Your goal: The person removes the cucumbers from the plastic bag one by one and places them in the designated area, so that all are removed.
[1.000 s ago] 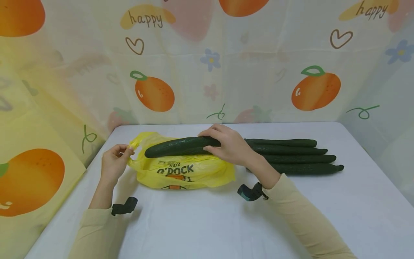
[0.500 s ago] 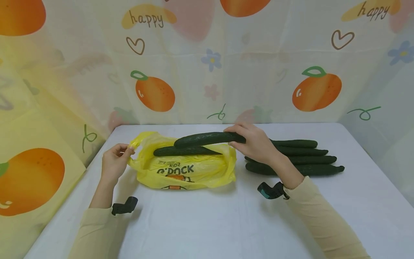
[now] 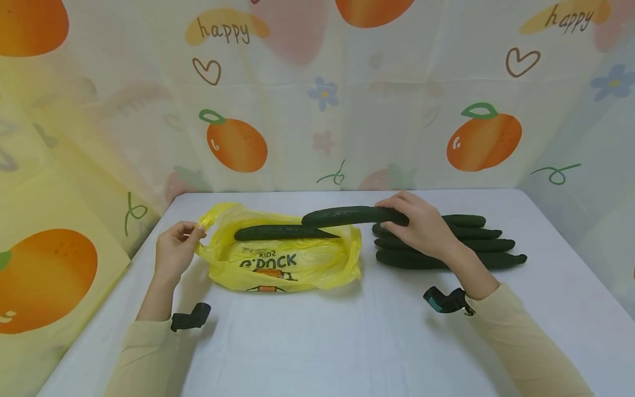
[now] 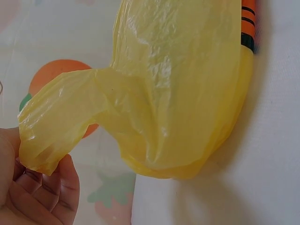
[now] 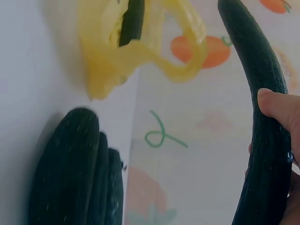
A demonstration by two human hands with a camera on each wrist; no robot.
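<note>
My left hand (image 3: pixel 175 249) pinches a handle of the yellow plastic bag (image 3: pixel 223 273) at its left end; the left wrist view shows the thin film (image 4: pixel 47 136) between thumb and fingers. Inside the bag's mouth lies one cucumber (image 3: pixel 278 232). My right hand (image 3: pixel 419 226) grips another cucumber (image 3: pixel 342 216) near its right end and holds it raised, its left tip over the bag's right part. In the right wrist view the thumb presses along this cucumber (image 5: pixel 262 140). Beneath the right hand, several cucumbers (image 3: pixel 466 260) lie side by side on the table, partly hidden by it.
A white-covered table (image 3: pixel 297 342) bears everything. A printed curtain (image 3: pixel 377 110) with oranges and flowers hangs behind it and down the left side. Small black wrist devices (image 3: pixel 190 317) sit on both wrists.
My right hand has drawn the held cucumber up out of the bag and to the right, towards the row of cucumbers. One cucumber in the bag came into view. The left hand stays put.
</note>
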